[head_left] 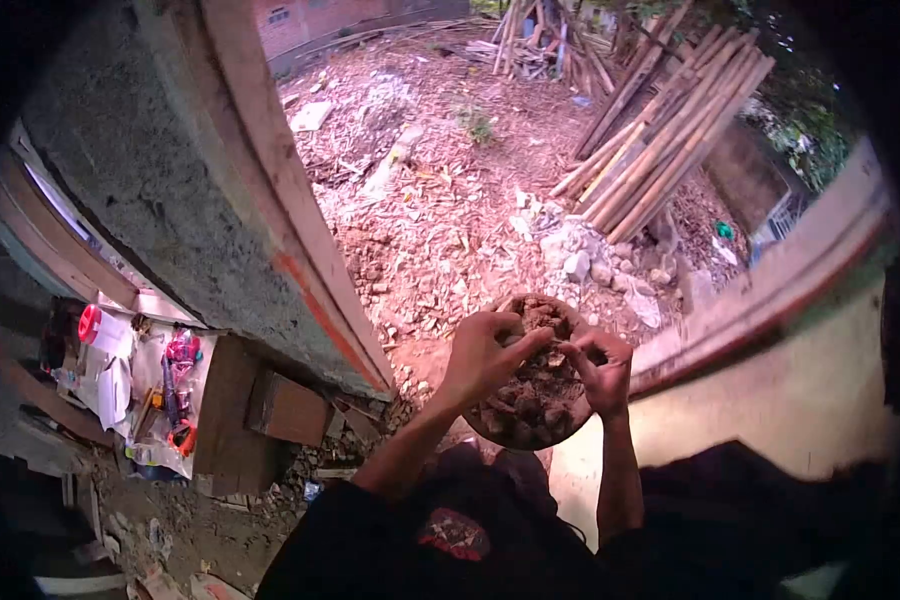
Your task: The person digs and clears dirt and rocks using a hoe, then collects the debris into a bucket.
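A round, shallow container (518,441) full of brown clods (532,397), which look like soil or rubble, is in front of my body. Over its left side is my left hand (483,352), its fingers curled and its thumb reaching toward the middle. At the right edge, my right hand (602,368) is closed, with fingers pinched toward the left hand. The fingertips of both hands nearly meet above the clods. Whatever is between them is too small to make out. What supports the container is hidden.
A doorway with a grey wall (150,150) on the left opens onto rubble-strewn ground (440,220). Bamboo poles (670,130) lean at the back right, above broken stones (575,262). At left, a cluttered table (202,405) stands near a cardboard box (290,408).
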### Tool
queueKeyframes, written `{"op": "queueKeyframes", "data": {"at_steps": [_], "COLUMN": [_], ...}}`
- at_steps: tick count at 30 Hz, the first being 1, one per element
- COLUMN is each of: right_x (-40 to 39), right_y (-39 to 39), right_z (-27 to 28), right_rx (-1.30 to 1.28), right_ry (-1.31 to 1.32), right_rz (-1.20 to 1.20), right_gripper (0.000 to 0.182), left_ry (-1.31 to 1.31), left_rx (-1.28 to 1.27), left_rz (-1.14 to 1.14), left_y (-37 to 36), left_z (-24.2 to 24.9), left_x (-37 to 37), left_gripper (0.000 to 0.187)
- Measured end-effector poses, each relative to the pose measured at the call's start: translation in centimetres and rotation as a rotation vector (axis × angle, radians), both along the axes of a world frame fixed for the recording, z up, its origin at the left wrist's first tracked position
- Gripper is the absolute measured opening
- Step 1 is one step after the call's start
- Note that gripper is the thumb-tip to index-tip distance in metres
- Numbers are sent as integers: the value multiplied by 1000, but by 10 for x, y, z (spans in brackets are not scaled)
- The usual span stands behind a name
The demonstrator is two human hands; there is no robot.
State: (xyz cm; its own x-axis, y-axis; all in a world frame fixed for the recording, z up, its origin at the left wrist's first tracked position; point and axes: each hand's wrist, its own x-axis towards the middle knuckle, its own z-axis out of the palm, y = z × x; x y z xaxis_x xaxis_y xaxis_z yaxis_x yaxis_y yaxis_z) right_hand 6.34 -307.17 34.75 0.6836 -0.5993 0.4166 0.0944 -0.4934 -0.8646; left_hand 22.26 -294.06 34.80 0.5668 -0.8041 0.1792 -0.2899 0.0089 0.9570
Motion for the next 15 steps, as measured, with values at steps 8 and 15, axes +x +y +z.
{"op": "queueKeyframes", "data": {"at_steps": [8,15], "right_x": [136,282], "right_y": [-175,-326], "right_z": [-29,-92], "right_rx": [60,354], "right_ry": [6,-350], "right_rz": [119,406], "right_gripper": [25,46], "left_ry": [-157,-109], "left_rx": [164,76], "left_rz": [221,356], "left_y": [-133,-188], "left_z": [39,51], "left_x": [101,191], "left_gripper": [36,32]}}
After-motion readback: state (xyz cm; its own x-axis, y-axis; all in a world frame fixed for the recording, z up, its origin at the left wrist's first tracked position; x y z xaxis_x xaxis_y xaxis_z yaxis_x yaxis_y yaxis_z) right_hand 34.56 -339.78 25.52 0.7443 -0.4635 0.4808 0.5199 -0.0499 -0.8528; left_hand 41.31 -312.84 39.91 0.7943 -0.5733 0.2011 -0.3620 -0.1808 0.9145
